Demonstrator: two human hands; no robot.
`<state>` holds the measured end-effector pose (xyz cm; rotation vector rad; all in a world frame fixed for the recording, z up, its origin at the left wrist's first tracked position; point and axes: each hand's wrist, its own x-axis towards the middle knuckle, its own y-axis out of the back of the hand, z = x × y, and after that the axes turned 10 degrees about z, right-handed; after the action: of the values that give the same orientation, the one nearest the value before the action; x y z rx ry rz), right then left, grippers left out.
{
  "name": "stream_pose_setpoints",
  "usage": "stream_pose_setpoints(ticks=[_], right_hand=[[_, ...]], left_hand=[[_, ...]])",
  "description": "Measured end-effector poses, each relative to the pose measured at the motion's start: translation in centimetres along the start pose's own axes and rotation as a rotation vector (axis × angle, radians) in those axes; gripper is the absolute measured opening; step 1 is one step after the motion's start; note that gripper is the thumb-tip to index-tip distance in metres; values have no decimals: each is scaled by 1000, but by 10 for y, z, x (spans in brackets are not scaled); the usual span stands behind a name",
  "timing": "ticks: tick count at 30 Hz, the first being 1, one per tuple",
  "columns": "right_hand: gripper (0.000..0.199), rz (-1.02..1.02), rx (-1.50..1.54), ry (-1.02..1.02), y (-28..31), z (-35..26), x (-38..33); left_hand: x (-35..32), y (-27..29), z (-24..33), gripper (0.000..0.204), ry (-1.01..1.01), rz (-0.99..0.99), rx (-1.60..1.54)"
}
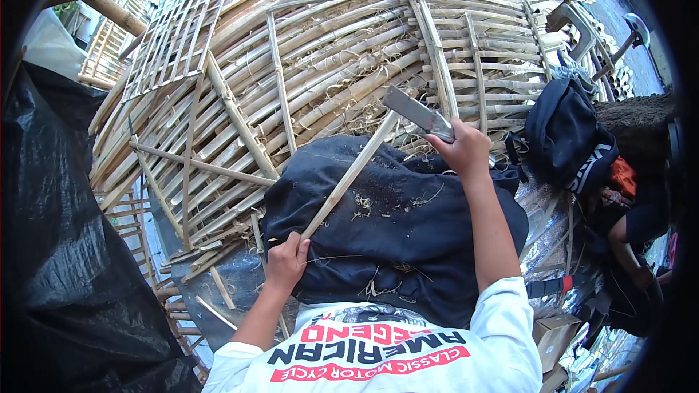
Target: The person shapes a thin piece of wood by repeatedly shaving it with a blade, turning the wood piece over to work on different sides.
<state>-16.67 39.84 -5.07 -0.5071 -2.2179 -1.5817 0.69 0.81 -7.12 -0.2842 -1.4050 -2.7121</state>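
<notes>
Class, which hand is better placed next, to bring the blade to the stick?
Likely the right hand: it holds the blade near the stick; the left hand grips the stick's near end.

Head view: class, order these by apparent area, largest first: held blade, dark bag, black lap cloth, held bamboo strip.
1. Black lap cloth
2. Dark bag
3. Held bamboo strip and held blade: too alike to rank.
</notes>
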Motion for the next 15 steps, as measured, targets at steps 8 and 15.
stream_pose_setpoints(ticks=[8, 15], right_hand=[[62, -357, 143, 310, 25, -56, -30], [67, -119, 44, -237, 10, -2, 20]], left_hand=[[2, -2, -3, 28, -45, 33, 12], [1, -8, -2, 27, -55, 79, 22]])
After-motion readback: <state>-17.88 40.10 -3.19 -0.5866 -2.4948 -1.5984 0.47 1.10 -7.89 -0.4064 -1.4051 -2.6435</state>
